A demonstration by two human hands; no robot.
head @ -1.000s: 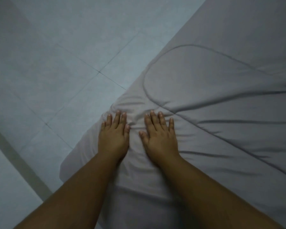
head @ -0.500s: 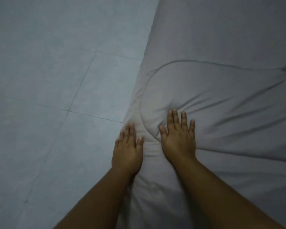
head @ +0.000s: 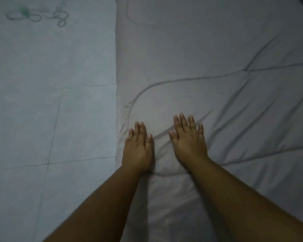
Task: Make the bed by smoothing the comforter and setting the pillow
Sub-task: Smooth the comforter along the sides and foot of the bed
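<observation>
While both palms lie flat and ungripping, left hand [head: 137, 151] and right hand [head: 189, 143], creases are pressed outward across the comforter [head: 208, 58].

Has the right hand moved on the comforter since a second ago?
Yes. The right hand has slid forward over the comforter, from outside the curved stitched seam to inside its loop.

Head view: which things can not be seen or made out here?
- Pillow: not in the head view; frame edges cut off the bed.
- Comforter under both palms: hidden by the left hand and right hand.
- Loops on the floor, top left: too small and blurred to identify.
</observation>
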